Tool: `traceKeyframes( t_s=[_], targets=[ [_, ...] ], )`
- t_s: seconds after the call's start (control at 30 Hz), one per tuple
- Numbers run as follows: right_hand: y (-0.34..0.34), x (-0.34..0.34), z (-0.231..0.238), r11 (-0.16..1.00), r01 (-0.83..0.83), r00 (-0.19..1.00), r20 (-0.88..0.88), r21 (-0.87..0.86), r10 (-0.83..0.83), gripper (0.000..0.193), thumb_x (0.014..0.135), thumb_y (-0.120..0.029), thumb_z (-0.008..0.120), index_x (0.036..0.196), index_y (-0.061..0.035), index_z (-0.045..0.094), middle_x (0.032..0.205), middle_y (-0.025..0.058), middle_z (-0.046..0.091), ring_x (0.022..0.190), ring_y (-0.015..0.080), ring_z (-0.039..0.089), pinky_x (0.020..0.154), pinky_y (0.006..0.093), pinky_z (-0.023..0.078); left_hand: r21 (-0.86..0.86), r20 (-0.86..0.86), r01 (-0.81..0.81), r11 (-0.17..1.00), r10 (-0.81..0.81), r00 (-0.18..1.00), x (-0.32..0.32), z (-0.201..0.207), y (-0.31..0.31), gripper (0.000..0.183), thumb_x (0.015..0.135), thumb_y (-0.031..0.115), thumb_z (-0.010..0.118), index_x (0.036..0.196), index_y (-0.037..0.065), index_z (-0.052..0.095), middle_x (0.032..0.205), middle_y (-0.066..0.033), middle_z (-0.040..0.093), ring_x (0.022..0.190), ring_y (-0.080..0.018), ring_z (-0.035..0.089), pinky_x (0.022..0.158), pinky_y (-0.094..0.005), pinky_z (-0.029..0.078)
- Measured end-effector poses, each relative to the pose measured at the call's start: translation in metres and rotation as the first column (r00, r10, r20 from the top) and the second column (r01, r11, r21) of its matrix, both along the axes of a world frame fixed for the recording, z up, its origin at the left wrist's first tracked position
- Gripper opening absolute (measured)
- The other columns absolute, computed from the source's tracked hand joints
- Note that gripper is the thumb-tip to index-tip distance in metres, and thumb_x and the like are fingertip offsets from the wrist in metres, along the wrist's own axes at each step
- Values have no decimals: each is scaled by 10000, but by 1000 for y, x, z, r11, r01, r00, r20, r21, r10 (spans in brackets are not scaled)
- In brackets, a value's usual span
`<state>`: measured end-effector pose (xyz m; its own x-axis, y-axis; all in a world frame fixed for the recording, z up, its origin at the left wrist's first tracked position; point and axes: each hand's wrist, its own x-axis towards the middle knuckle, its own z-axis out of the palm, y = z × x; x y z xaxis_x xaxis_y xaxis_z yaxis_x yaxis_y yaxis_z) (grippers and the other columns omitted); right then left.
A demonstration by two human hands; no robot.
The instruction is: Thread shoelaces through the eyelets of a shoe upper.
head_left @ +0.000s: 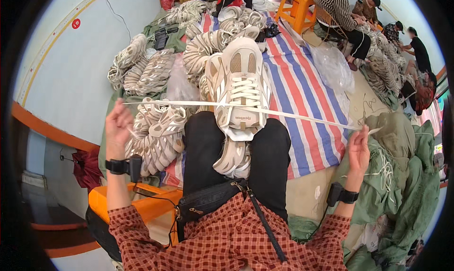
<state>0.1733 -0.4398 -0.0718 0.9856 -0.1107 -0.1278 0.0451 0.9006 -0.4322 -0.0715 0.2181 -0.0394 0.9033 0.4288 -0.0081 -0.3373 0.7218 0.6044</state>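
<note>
A beige and white sneaker [242,62] rests toe-away on my lap between my knees. Its white shoelace [302,116] is threaded through the upper eyelets, and both loose ends are drawn out sideways, nearly straight. At the left, my left hand [118,124] is closed on one end, slightly blurred, with a short white tip showing below the fingers. My right hand [359,150] pinches the other end between thumb and fingertips, its tip sticking out to the right. More sneakers [231,157] sit under the laced one, between my thighs.
Piles of similar sneakers [153,72] lie to the left and ahead. A striped red, white and blue sheet [307,100] covers the floor. Green sacks [397,176] lie at the right, an orange stool [295,10] stands far off, and several people work at the far right.
</note>
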Motion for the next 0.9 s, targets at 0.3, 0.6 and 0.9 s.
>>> traceKeyframes(
  t_s=[0.3,0.6,0.9],
  targets=[
    [-126,118,-41,891,-444,895,96,94,436,247,951,-58,538,1172,52,545,1097,137,615,1036,225,606,897,339,547,126,157,-136,983,116,981,-56,49,117,263,937,-1,463,1187,-62,520,1072,-119,643,768,-120,581,647,-218,488],
    [97,63,-10,534,-96,905,150,-840,397,149,910,-127,606,953,10,646,819,64,672,729,134,638,714,278,522,686,-195,-156,711,386,902,-1,23,22,269,920,88,564,1161,-30,576,1037,-91,655,889,-139,633,780,-238,510],
    [217,-39,47,-33,461,694,337,-887,636,55,815,-73,635,844,-28,623,801,106,583,772,279,611,652,353,475,803,-480,472,363,-75,874,78,27,-244,236,857,15,579,1082,26,648,751,4,588,592,-54,549,535,-202,462]
  ],
)
